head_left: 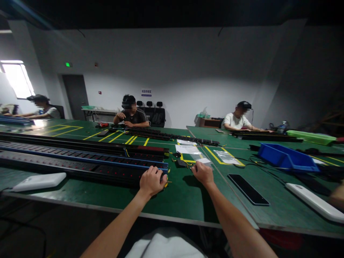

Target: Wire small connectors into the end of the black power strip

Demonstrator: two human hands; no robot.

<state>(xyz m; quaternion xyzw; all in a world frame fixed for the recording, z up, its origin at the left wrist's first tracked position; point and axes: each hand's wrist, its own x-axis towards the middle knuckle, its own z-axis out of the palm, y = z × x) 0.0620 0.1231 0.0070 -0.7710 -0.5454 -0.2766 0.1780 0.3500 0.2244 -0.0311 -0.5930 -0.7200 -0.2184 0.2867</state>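
Note:
A long black strip with red-dotted, socket-like modules lies along the table to my left. My left hand is curled over its right end, where short yellow wires stick out. To the right, my right hand is closed in a pinch just above the table; what its fingers hold, if anything, I cannot make out. Close to its fingertips sits a small black end piece with yellow-green wires. Behind the strip runs a blue-edged rail with similar modules.
Right of me lie a dark phone, a white power bank-like block and a blue bin. Another white block rests at front left. Papers and black strips lie ahead. Several people sit around the tables.

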